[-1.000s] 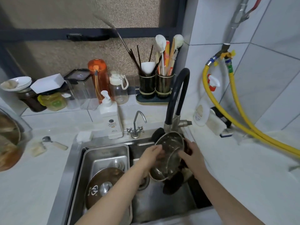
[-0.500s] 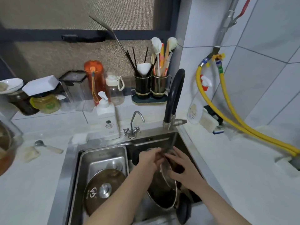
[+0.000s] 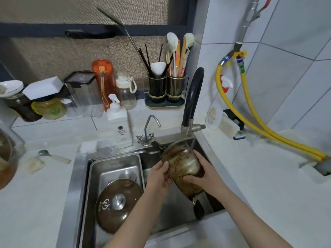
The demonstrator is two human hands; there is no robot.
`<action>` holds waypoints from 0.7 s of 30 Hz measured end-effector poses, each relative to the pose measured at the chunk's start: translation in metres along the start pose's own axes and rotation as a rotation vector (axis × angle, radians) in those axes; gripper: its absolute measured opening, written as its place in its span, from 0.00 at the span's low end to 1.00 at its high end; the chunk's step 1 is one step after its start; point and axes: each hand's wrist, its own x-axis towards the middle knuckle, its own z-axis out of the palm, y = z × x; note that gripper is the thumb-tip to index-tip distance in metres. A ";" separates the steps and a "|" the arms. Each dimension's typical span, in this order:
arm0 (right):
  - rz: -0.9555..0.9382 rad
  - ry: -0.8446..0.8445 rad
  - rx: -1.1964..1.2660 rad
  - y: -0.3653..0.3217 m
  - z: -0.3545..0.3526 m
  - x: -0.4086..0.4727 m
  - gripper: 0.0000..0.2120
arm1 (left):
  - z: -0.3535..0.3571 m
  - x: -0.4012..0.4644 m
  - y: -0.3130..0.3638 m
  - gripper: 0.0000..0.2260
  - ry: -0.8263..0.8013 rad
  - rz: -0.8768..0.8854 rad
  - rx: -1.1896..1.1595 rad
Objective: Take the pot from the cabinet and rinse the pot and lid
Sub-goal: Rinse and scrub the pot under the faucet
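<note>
A steel pot (image 3: 180, 161) with a browned outside is held over the right basin of the sink (image 3: 80, 176), turned so its bottom faces up toward me. One black handle points to the back left, the other hangs at the front. My left hand (image 3: 159, 174) grips the pot's left rim. My right hand (image 3: 200, 170) presses on its right side and bottom. The glass lid (image 3: 116, 204) with a metal knob lies tilted in the steel tray in the left basin.
A black flexible faucet (image 3: 193, 97) arches over the right basin, with a small chrome tap (image 3: 148, 129) beside it. A soap pump bottle (image 3: 119, 122), jars, bottles and utensil holders (image 3: 166, 88) line the back ledge. Yellow hoses (image 3: 265, 129) cross the right counter.
The pot went from open side facing me, down into the basin, then back up with its bottom turned toward me. Both hands shifted their grip on it. The lid stayed put.
</note>
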 end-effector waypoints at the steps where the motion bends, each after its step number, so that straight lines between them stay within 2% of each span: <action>1: -0.020 0.024 -0.007 -0.002 0.001 0.000 0.43 | -0.001 -0.001 0.002 0.08 -0.015 0.018 -0.003; 6: -0.096 0.083 -0.107 -0.011 0.001 0.001 0.47 | -0.004 -0.004 0.005 0.11 -0.071 0.048 -0.077; 13: -0.189 0.094 -0.306 -0.017 0.005 0.003 0.46 | -0.018 -0.002 -0.001 0.10 -0.102 0.002 -0.149; 21: -0.077 0.068 -0.303 -0.014 0.008 0.003 0.47 | -0.015 0.004 0.001 0.11 -0.080 -0.028 -0.140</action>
